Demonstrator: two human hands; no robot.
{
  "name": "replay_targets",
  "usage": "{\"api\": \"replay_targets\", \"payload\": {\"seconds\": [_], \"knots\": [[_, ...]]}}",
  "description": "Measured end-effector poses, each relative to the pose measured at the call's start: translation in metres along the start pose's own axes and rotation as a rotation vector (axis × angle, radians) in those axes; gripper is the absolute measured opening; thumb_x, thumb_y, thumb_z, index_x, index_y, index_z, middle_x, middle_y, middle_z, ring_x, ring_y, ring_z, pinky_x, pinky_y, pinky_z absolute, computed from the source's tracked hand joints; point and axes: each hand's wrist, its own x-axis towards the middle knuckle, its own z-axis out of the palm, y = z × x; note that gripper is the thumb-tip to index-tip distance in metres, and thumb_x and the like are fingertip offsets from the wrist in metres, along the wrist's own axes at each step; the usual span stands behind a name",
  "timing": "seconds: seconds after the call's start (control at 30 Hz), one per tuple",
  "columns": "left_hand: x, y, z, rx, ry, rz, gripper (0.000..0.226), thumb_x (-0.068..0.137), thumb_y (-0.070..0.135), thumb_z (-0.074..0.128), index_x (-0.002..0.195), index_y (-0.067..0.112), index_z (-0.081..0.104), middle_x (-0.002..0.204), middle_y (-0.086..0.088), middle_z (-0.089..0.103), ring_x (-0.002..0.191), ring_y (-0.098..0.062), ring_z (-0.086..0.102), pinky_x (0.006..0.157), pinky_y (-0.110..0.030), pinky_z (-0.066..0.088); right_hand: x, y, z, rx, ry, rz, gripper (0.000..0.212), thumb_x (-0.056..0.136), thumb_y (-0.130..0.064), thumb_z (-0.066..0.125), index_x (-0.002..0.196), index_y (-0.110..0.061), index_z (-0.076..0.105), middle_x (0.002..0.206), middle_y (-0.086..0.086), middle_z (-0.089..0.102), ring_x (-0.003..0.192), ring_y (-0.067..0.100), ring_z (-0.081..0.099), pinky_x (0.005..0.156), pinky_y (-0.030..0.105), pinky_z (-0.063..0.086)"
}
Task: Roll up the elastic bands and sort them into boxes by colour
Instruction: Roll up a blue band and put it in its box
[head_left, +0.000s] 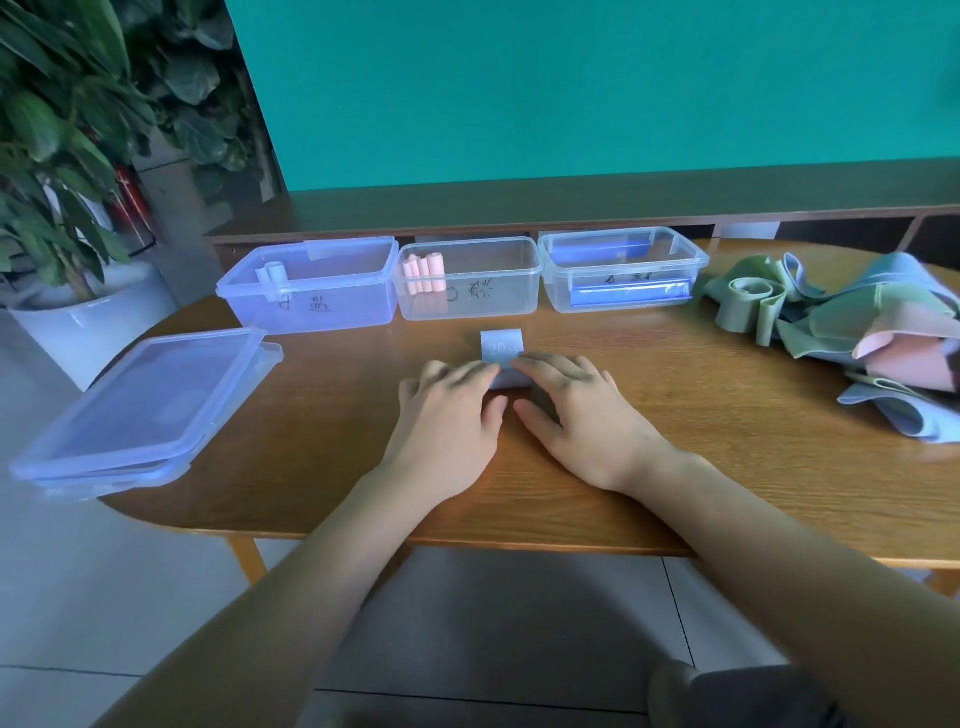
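A pale blue elastic band (501, 347) lies flat on the wooden table (701, 415) in front of the boxes, its near end rolled up under my fingers. My left hand (451, 410) and my right hand (576, 410) lie side by side, fingertips pressing on the roll, fingers fairly straight. Three clear boxes stand in a row behind. The left box (311, 285) holds pale blue rolls, the middle box (467, 278) holds pink rolls, and the right box (623, 270) shows no band rolls. A heap of loose green, blue and pink bands (841, 317) lies at the right.
Stacked clear lids (145, 405) sit on the table's left corner, overhanging the edge. A potted plant (67, 156) in a white pot stands on the floor at the left. A low shelf and teal wall run behind the boxes.
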Motion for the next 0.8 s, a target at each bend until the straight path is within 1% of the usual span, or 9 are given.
{"api": "replay_targets", "payload": {"seconds": [0.07, 0.17, 0.27, 0.37, 0.47, 0.53, 0.6, 0.7, 0.8], "knots": [[0.003, -0.001, 0.001, -0.031, -0.020, -0.007, 0.033, 0.103, 0.034, 0.046, 0.134, 0.027, 0.054, 0.136, 0.014, 0.057, 0.119, -0.022, 0.044, 0.095, -0.041, 0.033, 0.003, 0.000, 0.000, 0.006, -0.003, -0.003, 0.046, 0.104, -0.036, 0.049, 0.148, -0.027, 0.044, 0.153, -0.009, 0.044, 0.133, 0.023, 0.041, 0.107, 0.042, 0.033], [0.007, -0.001, 0.002, -0.068, -0.023, -0.009, 0.035, 0.102, 0.032, 0.048, 0.136, 0.024, 0.054, 0.138, 0.011, 0.057, 0.121, -0.022, 0.044, 0.099, -0.042, 0.035, 0.008, 0.004, 0.000, -0.008, -0.020, 0.013, 0.046, 0.104, -0.038, 0.045, 0.149, -0.029, 0.042, 0.154, -0.011, 0.043, 0.133, 0.023, 0.041, 0.108, 0.040, 0.032], [0.011, -0.003, 0.001, -0.113, 0.019, 0.009, 0.033, 0.101, 0.022, 0.051, 0.133, 0.022, 0.059, 0.134, 0.007, 0.061, 0.118, -0.024, 0.048, 0.099, -0.044, 0.040, 0.015, 0.008, 0.000, 0.003, -0.033, 0.015, 0.043, 0.104, -0.036, 0.044, 0.147, -0.031, 0.044, 0.152, -0.012, 0.046, 0.133, 0.023, 0.043, 0.107, 0.039, 0.031], [0.017, -0.006, 0.004, -0.139, 0.007, 0.005, 0.032, 0.101, 0.018, 0.050, 0.131, 0.023, 0.061, 0.129, 0.006, 0.064, 0.114, -0.026, 0.051, 0.097, -0.045, 0.043, 0.021, 0.011, 0.001, 0.012, -0.036, 0.013, 0.041, 0.104, -0.036, 0.044, 0.145, -0.031, 0.047, 0.148, -0.012, 0.050, 0.131, 0.024, 0.045, 0.107, 0.040, 0.033], [0.024, -0.009, 0.007, -0.125, -0.030, -0.028, 0.034, 0.103, 0.023, 0.046, 0.135, 0.023, 0.057, 0.130, 0.006, 0.063, 0.117, -0.025, 0.049, 0.099, -0.044, 0.041, 0.023, 0.013, 0.002, 0.040, 0.020, -0.001, 0.042, 0.103, -0.029, 0.049, 0.144, -0.023, 0.051, 0.148, -0.005, 0.052, 0.132, 0.026, 0.048, 0.111, 0.042, 0.037], [0.029, -0.010, 0.009, -0.110, -0.042, -0.035, 0.035, 0.104, 0.024, 0.044, 0.136, 0.022, 0.056, 0.131, 0.005, 0.063, 0.118, -0.026, 0.048, 0.099, -0.044, 0.040, 0.023, 0.016, 0.003, 0.067, 0.061, -0.022, 0.037, 0.102, -0.023, 0.051, 0.138, -0.019, 0.058, 0.141, -0.002, 0.058, 0.127, 0.026, 0.054, 0.110, 0.039, 0.040], [0.032, -0.010, 0.010, -0.092, -0.044, -0.036, 0.035, 0.104, 0.024, 0.043, 0.137, 0.022, 0.056, 0.133, 0.005, 0.062, 0.119, -0.027, 0.048, 0.099, -0.045, 0.040, 0.025, 0.018, 0.005, 0.058, 0.046, -0.028, 0.037, 0.100, -0.028, 0.048, 0.135, -0.022, 0.059, 0.136, -0.005, 0.061, 0.123, 0.023, 0.056, 0.107, 0.041, 0.043], [0.033, -0.011, 0.011, -0.090, -0.010, -0.025, 0.038, 0.104, 0.023, 0.043, 0.140, 0.020, 0.054, 0.139, 0.003, 0.056, 0.123, -0.027, 0.046, 0.102, -0.047, 0.040, 0.029, 0.018, 0.006, 0.045, 0.016, 0.000, 0.045, 0.096, -0.041, 0.038, 0.135, -0.029, 0.055, 0.135, -0.009, 0.060, 0.120, 0.023, 0.057, 0.103, 0.047, 0.045], [0.033, -0.013, 0.013, -0.114, 0.064, 0.018, 0.034, 0.101, 0.017, 0.048, 0.132, 0.016, 0.062, 0.131, -0.001, 0.061, 0.117, -0.029, 0.050, 0.098, -0.050, 0.045, 0.033, 0.019, 0.006, 0.046, 0.008, 0.005, 0.048, 0.093, -0.044, 0.034, 0.134, -0.029, 0.055, 0.131, -0.010, 0.061, 0.117, 0.023, 0.057, 0.100, 0.048, 0.046]]}}
